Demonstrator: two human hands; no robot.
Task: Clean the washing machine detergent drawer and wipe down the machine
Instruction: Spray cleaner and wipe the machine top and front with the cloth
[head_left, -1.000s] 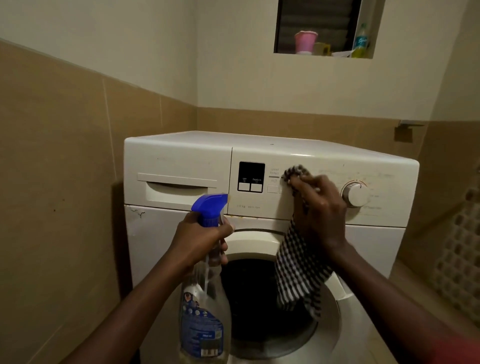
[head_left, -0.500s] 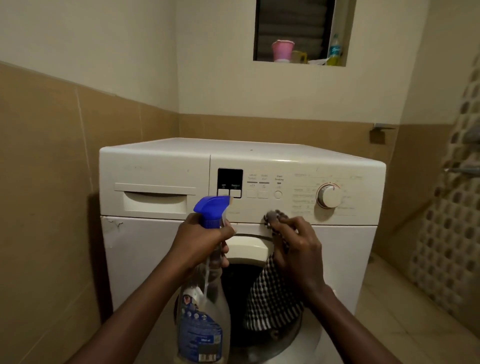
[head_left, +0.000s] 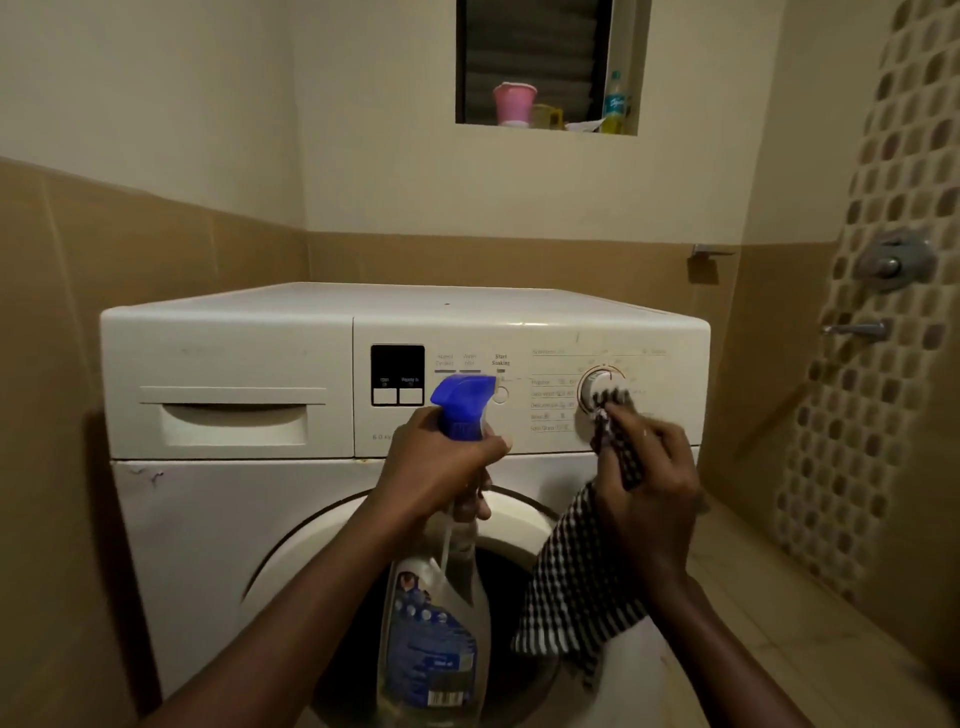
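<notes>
**Two hands at the washer's control panel**

Both hands work in front of the white front-loading washing machine (head_left: 208, 519), which stands in a corner of tan-tiled walls. The left hand (head_left: 441, 467) is wrapped round the neck of a clear plastic spray bottle with a blue trigger head (head_left: 434, 623). The bottle hangs upright before the round door (head_left: 291, 545), its blue head level with the buttons to the right of the black display (head_left: 397, 364).

The right hand (head_left: 649, 483) grips a black-and-white checked cloth (head_left: 576, 587) in curled fingers. It presses the cloth's bunched upper end against the lower part of the round white programme dial (head_left: 597, 382) at the right of the panel. The rest of the cloth hangs loose below the wrist, over the door's right side.

At the left end of the panel, the rectangular white detergent drawer (head_left: 228, 395) sits pushed in flush, well apart from both hands. High on the far wall, a window recess holds a pink plastic cup (head_left: 513, 103) and a small bottle (head_left: 614, 101).
</notes>
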